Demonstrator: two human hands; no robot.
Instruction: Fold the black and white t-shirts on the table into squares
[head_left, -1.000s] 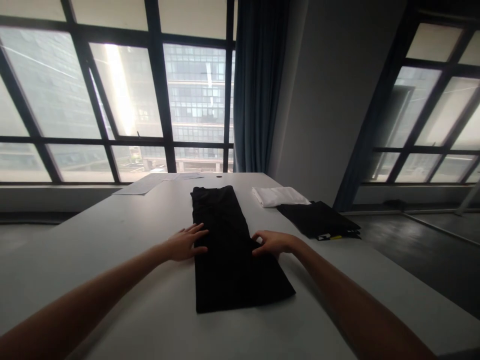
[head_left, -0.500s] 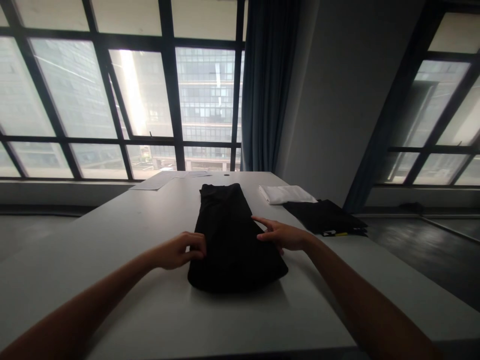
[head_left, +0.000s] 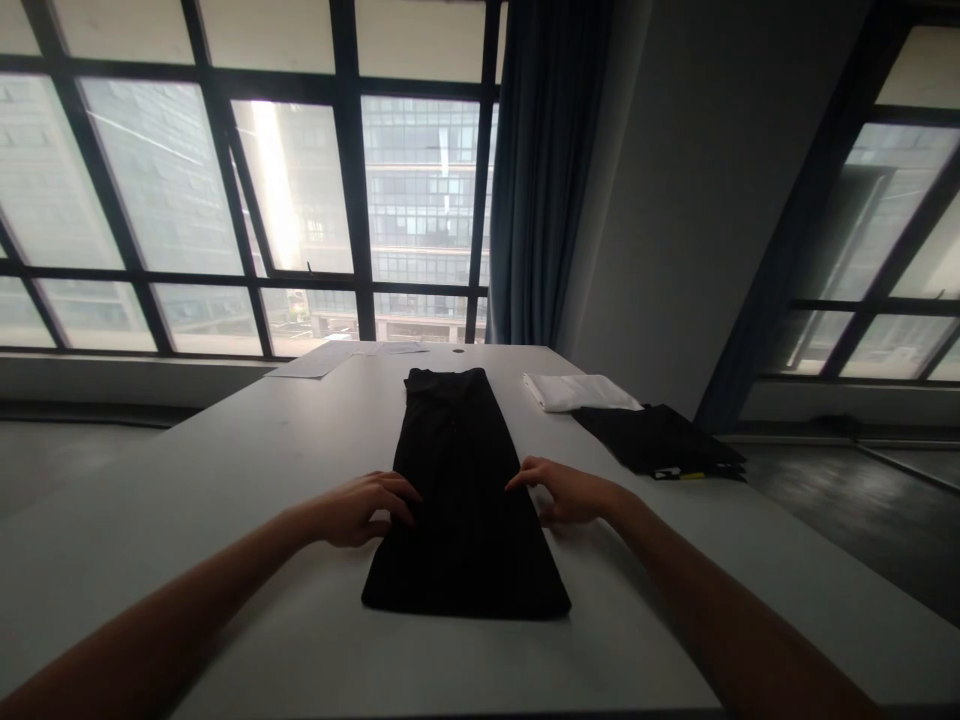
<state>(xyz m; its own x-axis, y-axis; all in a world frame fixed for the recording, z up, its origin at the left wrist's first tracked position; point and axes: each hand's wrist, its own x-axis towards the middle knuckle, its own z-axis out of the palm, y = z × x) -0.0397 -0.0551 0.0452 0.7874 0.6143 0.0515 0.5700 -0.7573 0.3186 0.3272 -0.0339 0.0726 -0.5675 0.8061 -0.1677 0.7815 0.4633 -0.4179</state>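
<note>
Folded black garment (head_left: pixel 465 500) lies flat between the left hand (head_left: pixel 360 508) and right hand (head_left: pixel 566 492). Both are loosely open, fingertips on its side edges, gripping nothing. Even, symmetric pressure suits smoothing.

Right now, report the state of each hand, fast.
Left hand: fingers curled on the cloth's left edge; a grip cannot be told.
Right hand: open, fingertips on the cloth's right edge, holding nothing.
</note>
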